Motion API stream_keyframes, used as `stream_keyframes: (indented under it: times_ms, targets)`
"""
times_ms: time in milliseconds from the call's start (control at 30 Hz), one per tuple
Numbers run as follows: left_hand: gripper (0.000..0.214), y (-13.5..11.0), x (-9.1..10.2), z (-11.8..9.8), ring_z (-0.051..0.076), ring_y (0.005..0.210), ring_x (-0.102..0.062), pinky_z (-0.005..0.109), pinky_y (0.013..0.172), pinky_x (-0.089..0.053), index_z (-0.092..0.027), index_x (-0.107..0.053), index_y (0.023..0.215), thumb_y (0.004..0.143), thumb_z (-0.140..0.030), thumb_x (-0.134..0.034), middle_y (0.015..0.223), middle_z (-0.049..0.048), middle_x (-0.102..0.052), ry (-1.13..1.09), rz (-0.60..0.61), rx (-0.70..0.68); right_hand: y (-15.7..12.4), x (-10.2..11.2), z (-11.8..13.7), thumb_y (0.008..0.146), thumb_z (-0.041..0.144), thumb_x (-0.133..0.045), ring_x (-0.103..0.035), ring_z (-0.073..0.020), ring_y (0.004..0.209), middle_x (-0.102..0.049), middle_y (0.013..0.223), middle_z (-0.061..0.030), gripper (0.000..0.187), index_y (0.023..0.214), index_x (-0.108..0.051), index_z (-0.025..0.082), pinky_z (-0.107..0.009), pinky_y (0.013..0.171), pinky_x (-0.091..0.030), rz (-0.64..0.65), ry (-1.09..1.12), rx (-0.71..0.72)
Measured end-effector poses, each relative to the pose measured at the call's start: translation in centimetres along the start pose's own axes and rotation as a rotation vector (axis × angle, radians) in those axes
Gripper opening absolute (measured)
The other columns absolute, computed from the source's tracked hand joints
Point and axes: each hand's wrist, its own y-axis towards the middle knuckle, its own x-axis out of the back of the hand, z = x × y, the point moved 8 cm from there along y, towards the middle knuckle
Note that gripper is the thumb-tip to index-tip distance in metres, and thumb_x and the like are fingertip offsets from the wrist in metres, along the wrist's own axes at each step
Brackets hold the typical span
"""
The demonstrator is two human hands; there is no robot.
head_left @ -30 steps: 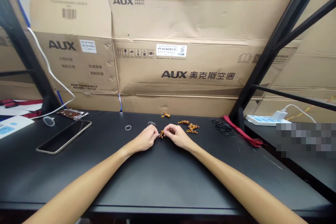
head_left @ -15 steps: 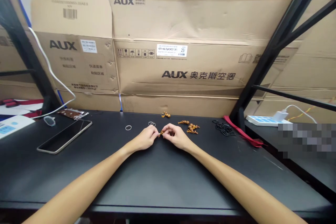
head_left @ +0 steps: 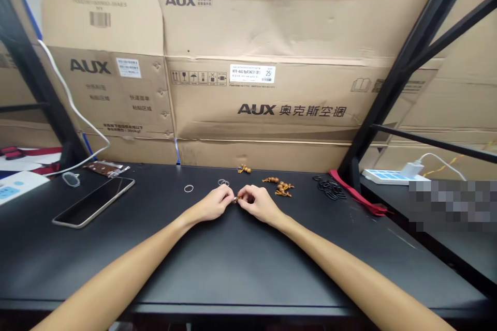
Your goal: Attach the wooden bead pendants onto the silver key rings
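Observation:
My left hand (head_left: 216, 202) and my right hand (head_left: 259, 201) meet over the middle of the table, both pinched closed. Between their fingertips shows a small brown-and-orange beaded cord charm (head_left: 236, 200), mostly hidden by the fingers. The right thumb and fingers grip the charm; a pale glint shows at the left fingertips, too small to name. Just behind the left hand lie a few metal split rings (head_left: 222, 182), with a single ring (head_left: 188, 188) further left. More wooden-bead charms (head_left: 283, 187) are heaped to the right of my right hand, and another charm (head_left: 244, 169) lies behind the hands.
Black links or clips (head_left: 331, 189) form a pile at the right, beside a red strap (head_left: 361, 196). A phone (head_left: 95, 201) lies at the left near glasses (head_left: 71, 179) and a brown packet (head_left: 106, 168). Cardboard (head_left: 256, 124) walls off the black table's back; power strips (head_left: 392, 177) flank it.
The pinched fingers have shifted slightly, and less of the charm shows between them. The whole view has drifted a little; the things on the table lie as before.

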Motion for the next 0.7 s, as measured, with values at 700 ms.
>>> stream_keyframes:
  times_ms: [700]
  targets:
    - [0.023,-0.1,0.5,0.1,0.016,0.079,-0.050,0.029,0.078,-0.041,-0.017,-0.052,0.080,0.090,-0.033,-0.038,0.084,0.0015,-0.054,-0.045,-0.003,0.025,-0.9,0.7,3.7,0.085,0.024,-0.058,-0.047,-0.0181,0.081,-0.059,0.084,-0.0055,0.009,0.080,-0.061,0.018,-0.032,0.073,-0.037,-0.121,-0.418,0.415]
